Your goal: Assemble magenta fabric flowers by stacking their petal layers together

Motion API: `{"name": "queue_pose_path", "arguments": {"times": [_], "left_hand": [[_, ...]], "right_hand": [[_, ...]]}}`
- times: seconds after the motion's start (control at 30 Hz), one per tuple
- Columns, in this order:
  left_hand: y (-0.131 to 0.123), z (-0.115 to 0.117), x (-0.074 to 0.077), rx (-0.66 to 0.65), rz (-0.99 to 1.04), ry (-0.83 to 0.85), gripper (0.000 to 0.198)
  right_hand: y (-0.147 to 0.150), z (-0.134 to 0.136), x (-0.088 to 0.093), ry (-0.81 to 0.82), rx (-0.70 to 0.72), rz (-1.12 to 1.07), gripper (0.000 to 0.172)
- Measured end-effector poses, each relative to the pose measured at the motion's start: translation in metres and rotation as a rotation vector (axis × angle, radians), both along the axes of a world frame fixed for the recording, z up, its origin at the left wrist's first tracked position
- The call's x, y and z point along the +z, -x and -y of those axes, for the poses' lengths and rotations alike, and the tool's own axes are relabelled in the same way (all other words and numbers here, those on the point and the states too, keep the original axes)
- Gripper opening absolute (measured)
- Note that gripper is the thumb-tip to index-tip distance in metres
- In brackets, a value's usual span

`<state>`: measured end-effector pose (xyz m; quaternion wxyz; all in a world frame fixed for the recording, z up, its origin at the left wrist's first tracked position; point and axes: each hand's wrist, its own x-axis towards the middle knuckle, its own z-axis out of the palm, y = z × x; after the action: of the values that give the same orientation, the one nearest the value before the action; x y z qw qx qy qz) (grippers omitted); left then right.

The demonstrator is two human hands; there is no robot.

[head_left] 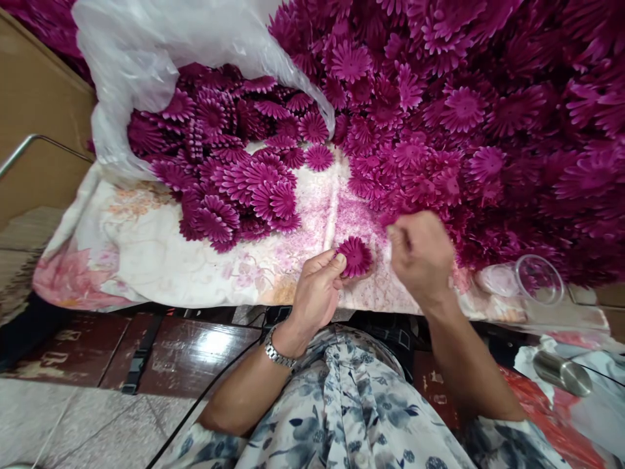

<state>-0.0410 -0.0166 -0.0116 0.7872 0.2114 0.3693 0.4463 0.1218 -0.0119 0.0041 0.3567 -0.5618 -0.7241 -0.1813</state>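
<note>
My left hand (317, 286) pinches a magenta fabric flower (355, 255) between thumb and fingers, just above the floral cloth (146, 254) on the table. My right hand (420, 257) is curled closed right beside it, fingertips bunched near the flower's right edge; what they hold is hidden. A heap of the same flowers (463, 111) rises directly behind the right hand. A smaller pile (229, 169) spills from a clear plastic bag (161, 45) to the left.
A clear plastic cup (540, 279) lies on its side at the right table edge. A metal flask (561, 372) rests lower right. A cardboard box (39, 111) and a metal rail (29, 146) stand at left. Dark wood panels lie below.
</note>
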Motion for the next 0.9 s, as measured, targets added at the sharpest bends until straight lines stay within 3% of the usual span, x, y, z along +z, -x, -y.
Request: {"name": "queue_pose_path", "arguments": {"times": [0.1,0.2,0.23,0.3,0.37,0.4,0.47,0.57,0.67,0.77,0.83,0.9], "left_hand": [[0.004,-0.001,0.002,-0.016,0.012,0.013,0.018],[0.005,-0.003,0.004,-0.012,0.053,0.024,0.011],[0.005,-0.003,0.004,-0.007,0.067,0.024,0.010],[0.003,-0.004,0.005,-0.008,0.080,0.022,0.011],[0.001,-0.006,0.006,-0.018,0.079,0.019,0.014],[0.000,-0.006,0.006,-0.027,0.074,0.020,0.016],[-0.002,-0.007,0.006,-0.045,0.054,0.025,0.020],[-0.002,-0.006,0.005,-0.030,-0.006,0.014,0.026],[-0.001,-0.004,0.004,-0.005,-0.039,-0.015,0.030],[0.001,-0.004,0.005,-0.024,-0.012,-0.025,0.029],[0.003,-0.005,0.006,-0.032,0.006,-0.019,0.028],[0.004,-0.007,0.008,-0.036,0.026,-0.005,0.026]], "right_hand": [[-0.044,-0.021,0.028,-0.106,-0.280,0.083,0.015],[-0.065,-0.031,0.049,-0.075,-0.402,0.105,0.029],[-0.062,-0.031,0.052,-0.086,-0.371,0.096,0.031],[-0.042,-0.023,0.048,-0.080,-0.182,0.062,0.022],[-0.014,-0.014,0.034,0.200,0.187,0.027,0.007],[-0.001,-0.010,0.026,0.332,0.287,0.008,0.005],[0.017,-0.005,0.011,0.429,0.368,-0.018,0.010],[0.024,-0.006,-0.003,0.380,0.382,0.011,0.018],[0.008,-0.014,0.001,0.242,0.267,0.082,0.019],[-0.029,-0.028,0.023,0.024,-0.079,0.081,0.019],[-0.053,-0.036,0.042,-0.031,-0.327,0.065,0.021],[-0.063,-0.038,0.055,-0.032,-0.394,0.074,0.022]]}}
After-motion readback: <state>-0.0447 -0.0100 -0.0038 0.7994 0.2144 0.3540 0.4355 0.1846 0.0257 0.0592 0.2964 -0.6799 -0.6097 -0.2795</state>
